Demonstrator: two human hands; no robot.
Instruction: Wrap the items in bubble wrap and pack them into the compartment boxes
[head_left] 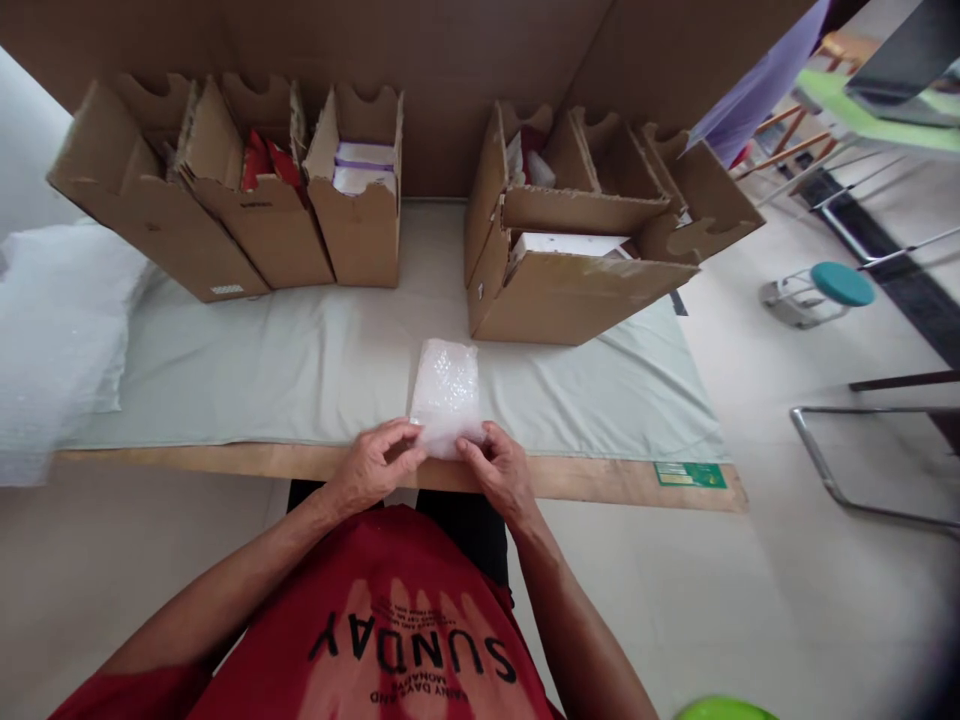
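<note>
A small rectangular bundle of bubble wrap (448, 385) lies at the table's near edge, in the middle of the head view. What is inside it, if anything, cannot be made out. My left hand (379, 460) pinches its near left corner between thumb and fingers. On the near right corner, my right hand (499, 465) grips it the same way, thumb on top. The bundle's far end rests on the pale green cloth (360, 370).
Cardboard bins with red and purple-white packets (364, 165) stand at the back left. More cardboard bins (585, 290) stand at the right, one holding a white box (570, 244). Bubble wrap sheets (67, 330) hang over the left end. A teal stool (842, 284) is on the floor.
</note>
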